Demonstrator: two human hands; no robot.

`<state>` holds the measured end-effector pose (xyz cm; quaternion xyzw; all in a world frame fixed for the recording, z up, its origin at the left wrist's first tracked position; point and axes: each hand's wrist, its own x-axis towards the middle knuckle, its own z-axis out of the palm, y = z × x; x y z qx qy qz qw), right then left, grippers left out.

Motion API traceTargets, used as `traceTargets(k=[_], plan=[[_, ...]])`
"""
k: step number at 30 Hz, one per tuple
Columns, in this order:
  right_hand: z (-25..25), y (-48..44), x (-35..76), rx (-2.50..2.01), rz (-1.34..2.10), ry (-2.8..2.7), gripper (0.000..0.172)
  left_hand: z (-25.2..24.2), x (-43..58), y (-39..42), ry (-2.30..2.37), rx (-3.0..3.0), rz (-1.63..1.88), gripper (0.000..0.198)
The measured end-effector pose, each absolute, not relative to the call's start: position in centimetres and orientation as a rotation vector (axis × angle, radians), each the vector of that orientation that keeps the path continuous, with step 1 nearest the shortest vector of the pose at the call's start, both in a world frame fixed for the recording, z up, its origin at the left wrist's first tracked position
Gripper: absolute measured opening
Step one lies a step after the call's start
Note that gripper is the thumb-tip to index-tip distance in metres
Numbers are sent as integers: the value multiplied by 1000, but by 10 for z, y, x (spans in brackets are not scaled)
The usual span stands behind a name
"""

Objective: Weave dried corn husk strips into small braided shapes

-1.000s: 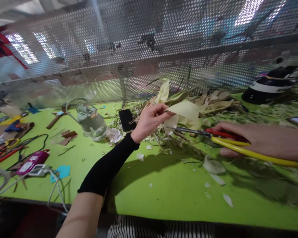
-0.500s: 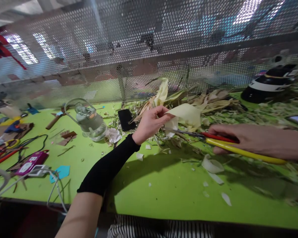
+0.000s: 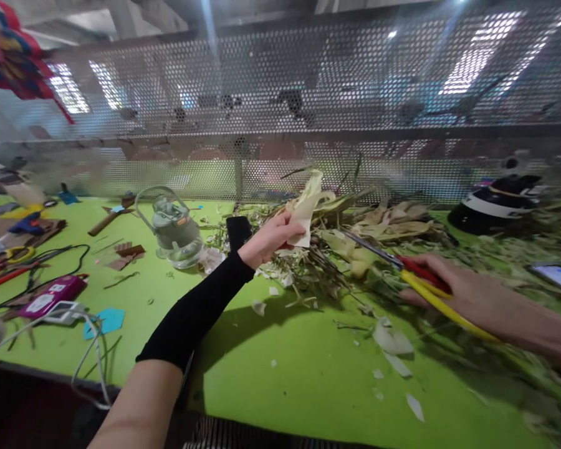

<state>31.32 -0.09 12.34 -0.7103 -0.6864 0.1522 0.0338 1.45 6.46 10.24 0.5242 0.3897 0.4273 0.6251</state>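
My left hand (image 3: 271, 238), in a black sleeve (image 3: 199, 308), pinches a short pale piece of corn husk (image 3: 305, 219) above the green table. To its right, my right hand (image 3: 462, 290) grips scissors (image 3: 423, 279) with red and yellow handles. Their blades point toward the left and stand apart from the held husk. Beneath the blades a larger pale husk piece (image 3: 353, 252) rests on the scraps. Dried husks (image 3: 395, 223) are heaped behind both hands. Small pale offcuts (image 3: 393, 340) are scattered on the tabletop.
A clear bottle (image 3: 177, 237) with a handle stands left of a dark phone (image 3: 238, 232). Cables, a purple box (image 3: 53, 296) and tools lie farther left. At the right are a black-and-white object (image 3: 493, 209) and a lit phone (image 3: 556, 277). A perforated metal screen (image 3: 262, 81) closes the back.
The wide husk is now cut, leaving a shorter piece in my left hand and the rest down on the pile. Both hands have drawn apart, the scissors tilting blades-up.
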Motion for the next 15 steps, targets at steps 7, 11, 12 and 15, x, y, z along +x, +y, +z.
traceTargets(k=[7, 11, 12, 15], plan=[[109, 13, 262, -1805, 629, -2122, 63, 99, 12, 62, 954, 1435, 830, 12], [94, 18, 262, -1728, 684, -2084, 56, 92, 13, 66, 941, 1578, 726, 10], [92, 19, 265, -1725, 701, -2078, 57, 90, 12, 67, 928, 1609, 706, 11], [86, 21, 274, -1726, 733, -2095, 58, 88, 9, 72, 925, 1682, 668, 16]])
